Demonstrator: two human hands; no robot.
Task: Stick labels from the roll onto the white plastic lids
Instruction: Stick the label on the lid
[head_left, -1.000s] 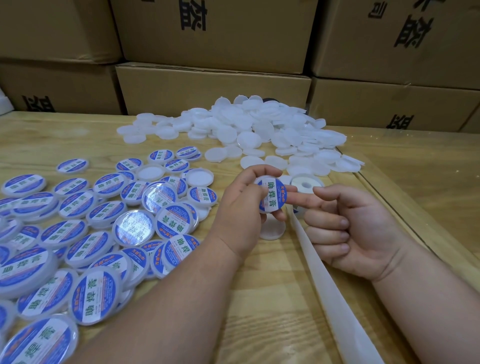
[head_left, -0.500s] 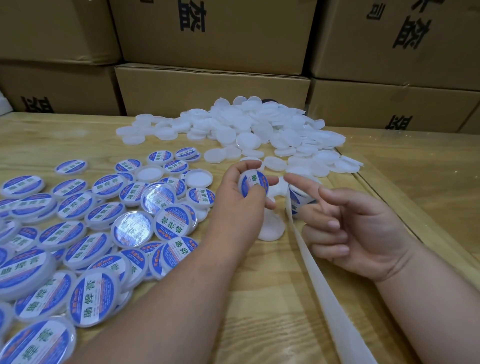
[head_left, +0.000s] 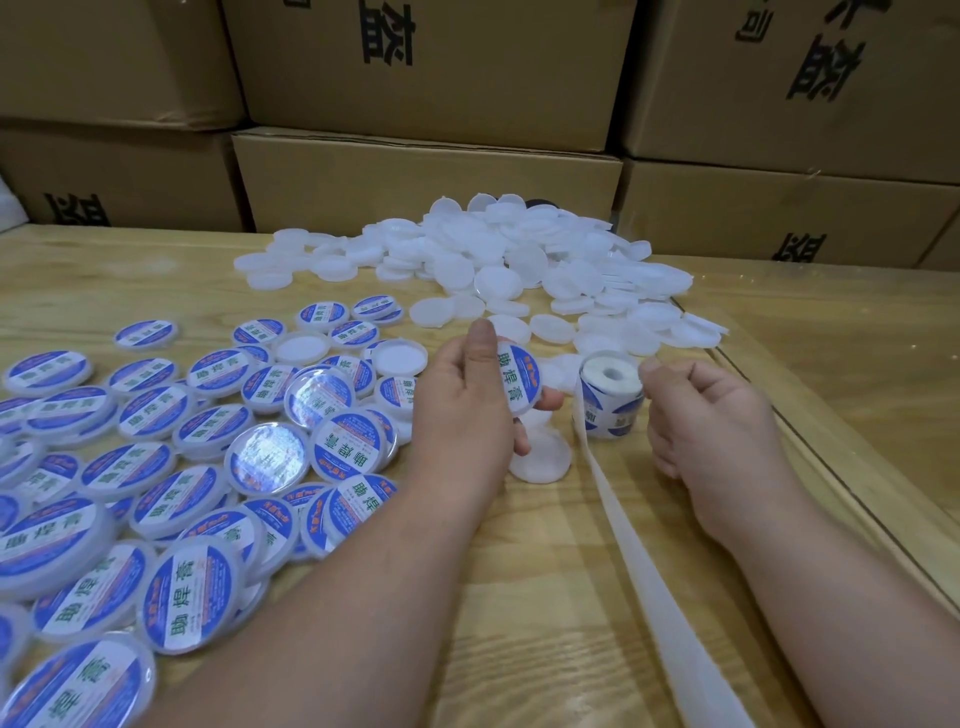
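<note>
My left hand (head_left: 462, 410) holds a white lid with a blue and white label (head_left: 519, 382) stuck on it, tilted up, thumb on its upper rim. Just to the right, the label roll (head_left: 610, 400) stands on the table. My right hand (head_left: 706, 421) has its fingers curled, and thumb and forefinger pinch at the roll's upper right edge. An empty backing strip (head_left: 670, 618) trails from the roll toward me. One bare lid (head_left: 543, 460) lies under my left hand. A pile of bare white lids (head_left: 545, 270) lies behind.
Several labelled lids (head_left: 208, 447) cover the wooden table (head_left: 545, 597) on the left, some overlapping. Stacked cardboard boxes (head_left: 426, 176) wall off the back. A raised strip (head_left: 841, 483) runs along the table at the right.
My right hand left the lid and moved back to the roll, with its fingers curling in. My left hand shifted left with the labelled lid, then back toward the roll, turning its face up.
</note>
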